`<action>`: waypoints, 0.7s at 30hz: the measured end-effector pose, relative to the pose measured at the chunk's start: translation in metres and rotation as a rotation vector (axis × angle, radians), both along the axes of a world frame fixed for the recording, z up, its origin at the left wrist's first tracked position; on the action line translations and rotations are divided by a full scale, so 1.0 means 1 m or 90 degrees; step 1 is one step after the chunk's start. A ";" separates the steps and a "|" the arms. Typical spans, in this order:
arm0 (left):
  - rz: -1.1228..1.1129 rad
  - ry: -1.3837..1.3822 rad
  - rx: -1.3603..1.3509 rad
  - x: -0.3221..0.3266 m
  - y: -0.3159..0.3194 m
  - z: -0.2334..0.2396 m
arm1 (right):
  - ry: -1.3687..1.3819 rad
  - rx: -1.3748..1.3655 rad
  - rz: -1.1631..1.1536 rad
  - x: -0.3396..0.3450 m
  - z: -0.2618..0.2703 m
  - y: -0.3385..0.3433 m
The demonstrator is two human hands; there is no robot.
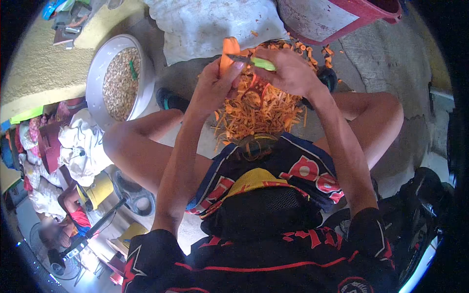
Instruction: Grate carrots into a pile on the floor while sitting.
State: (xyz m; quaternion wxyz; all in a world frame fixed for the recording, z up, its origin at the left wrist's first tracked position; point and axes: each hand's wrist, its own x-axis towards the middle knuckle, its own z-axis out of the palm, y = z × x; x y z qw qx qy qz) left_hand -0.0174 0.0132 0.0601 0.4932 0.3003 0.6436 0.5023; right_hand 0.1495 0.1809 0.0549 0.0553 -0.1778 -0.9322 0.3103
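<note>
A large carrot (pixel 230 51) stands nearly upright in my left hand (pixel 217 82), the thumb lying across its side. My right hand (pixel 289 73) is closed on the light green handle of a small knife (pixel 263 63). The dark blade points left and reaches the carrot just above my left thumb. Below both hands, a heap of orange carrot peelings (pixel 263 113) covers the floor between my legs. A red perforated thing (pixel 258 86) rests in the heap, partly hidden by my right hand. Cut carrot pieces (pixel 311 58) lie beyond my right hand.
A white sack (pixel 216 25) lies ahead, beside a red and white tub (pixel 322 22). On the left stands a white basin (pixel 97 73) of small pale pieces with a green item on top. A yellow bucket (pixel 96 191), a fan (pixel 55 252) and another person (pixel 75 216) are at the lower left.
</note>
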 end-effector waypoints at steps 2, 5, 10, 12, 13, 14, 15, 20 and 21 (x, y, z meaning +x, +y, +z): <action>-0.002 0.015 -0.018 0.001 0.000 0.002 | 0.096 0.021 0.026 0.000 0.002 -0.006; -0.042 0.052 -0.030 -0.001 -0.005 -0.003 | 0.105 0.007 0.036 -0.002 0.000 -0.007; -0.097 0.113 0.015 -0.006 -0.010 -0.003 | -0.153 -0.032 0.002 0.008 -0.050 0.038; -0.113 0.123 0.066 -0.011 -0.005 0.000 | -0.332 -0.007 -0.057 0.020 -0.072 0.071; -0.099 0.094 0.053 -0.010 -0.008 0.006 | -0.306 0.001 -0.059 0.027 -0.073 0.076; -0.086 0.065 0.040 -0.009 -0.010 0.009 | -0.280 0.010 -0.063 0.032 -0.075 0.079; -0.077 0.068 0.039 -0.009 -0.012 0.010 | -0.277 0.012 -0.054 0.029 -0.069 0.074; -0.027 0.136 0.032 -0.009 -0.006 0.008 | 0.107 0.022 -0.013 0.013 -0.018 0.018; -0.030 0.136 0.034 -0.008 -0.004 0.008 | 0.107 0.024 -0.017 0.010 -0.009 0.010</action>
